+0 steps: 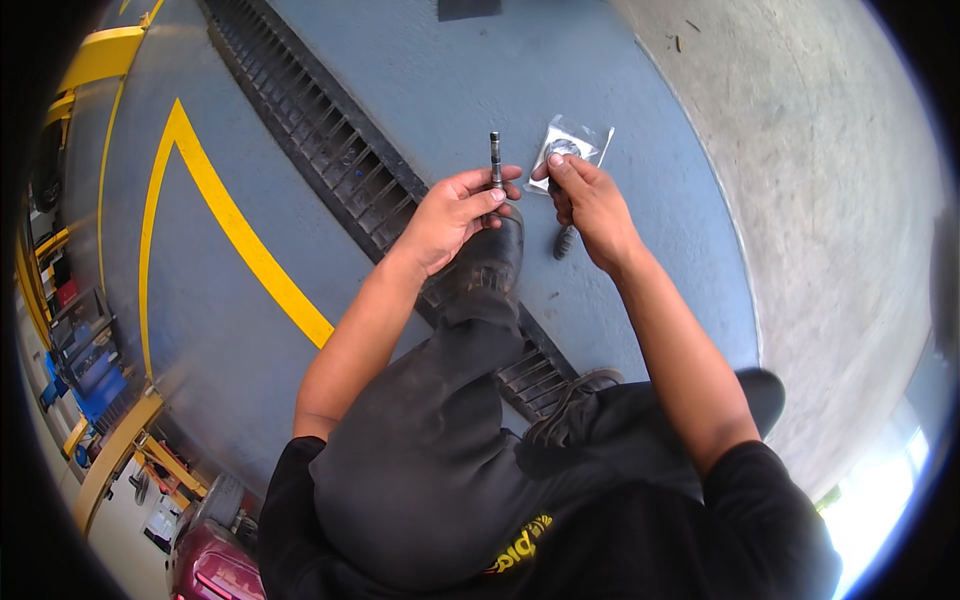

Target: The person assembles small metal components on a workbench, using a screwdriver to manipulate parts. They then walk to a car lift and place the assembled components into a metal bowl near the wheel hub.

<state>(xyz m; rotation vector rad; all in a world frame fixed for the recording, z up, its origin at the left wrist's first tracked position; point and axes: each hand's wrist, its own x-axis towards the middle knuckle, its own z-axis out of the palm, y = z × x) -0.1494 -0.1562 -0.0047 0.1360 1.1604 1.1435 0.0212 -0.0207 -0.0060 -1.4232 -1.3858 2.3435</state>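
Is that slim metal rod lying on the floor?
No, the slim metal rod is held in the person's left hand.

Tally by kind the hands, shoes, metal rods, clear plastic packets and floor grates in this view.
Hands: 2 (left hand, right hand)
Shoes: 2
Metal rod: 1, in the left hand
Clear plastic packet: 1
Floor grate: 1
Total: 7

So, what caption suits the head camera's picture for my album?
Above a blue floor, the left hand holds a slim metal part, the right hand in front of a clear packet.
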